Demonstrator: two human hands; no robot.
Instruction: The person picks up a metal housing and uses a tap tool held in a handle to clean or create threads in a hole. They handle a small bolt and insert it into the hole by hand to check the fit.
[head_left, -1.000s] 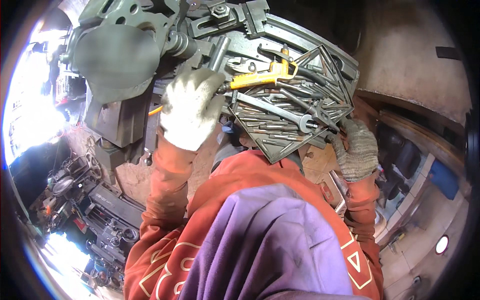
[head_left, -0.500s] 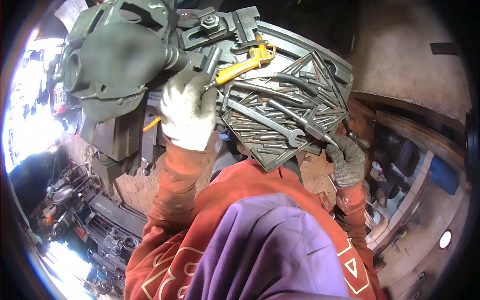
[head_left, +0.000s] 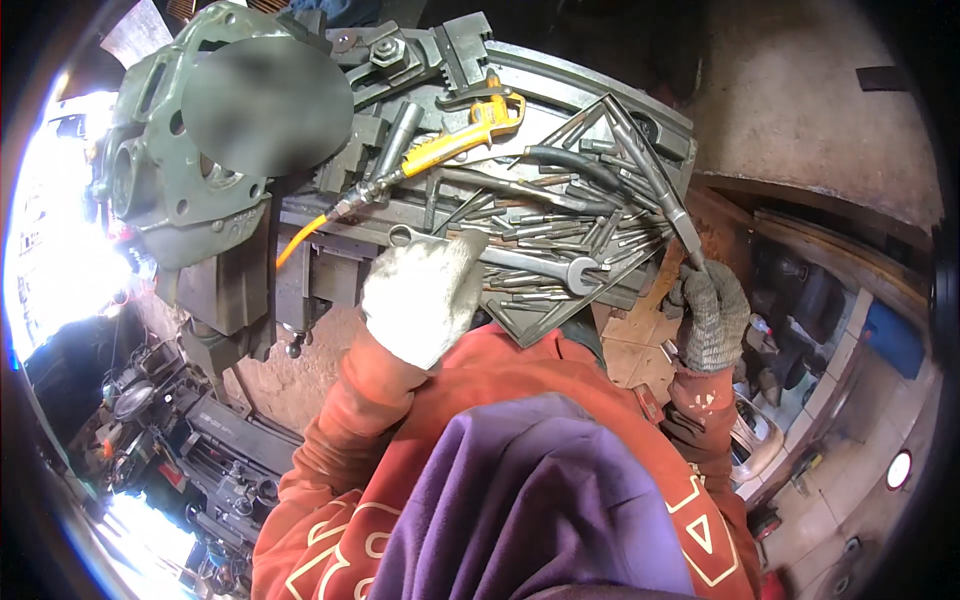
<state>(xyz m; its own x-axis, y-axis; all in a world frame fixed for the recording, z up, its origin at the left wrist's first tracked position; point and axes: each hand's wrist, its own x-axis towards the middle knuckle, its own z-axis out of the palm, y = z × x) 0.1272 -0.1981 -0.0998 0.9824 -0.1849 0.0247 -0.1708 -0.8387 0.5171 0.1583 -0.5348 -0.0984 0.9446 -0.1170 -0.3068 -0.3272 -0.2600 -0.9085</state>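
Observation:
My left hand [head_left: 425, 300], in a pale glove, is closed on a steel combination wrench [head_left: 535, 264]. The wrench's ring end shows beyond my fingers; its open jaw lies over a shallow metal tray [head_left: 520, 335] full of slim steel bits, taps or drills. My right hand [head_left: 712, 315], in a grey knitted glove, grips the near end of a long steel bar tool, like a tap wrench [head_left: 668, 198]. That tool slants along the tray's right side. Beyond the tray lies a yellow air blow gun [head_left: 450, 148] with an orange hose [head_left: 298, 245].
A large green-grey machine part [head_left: 210, 225] stands at the left, partly blurred. Behind the blow gun are a steel clamp with a nut [head_left: 388, 52] and a toothed block [head_left: 464, 50]. Other machine parts [head_left: 235, 435] crowd the lower left. Shelving with objects [head_left: 790, 300] is at the right.
My left hand has come down and right, from beside the blow gun to the wrench, whose ring end has swung nearer me. The bar tool has swung from across the tray to its right side.

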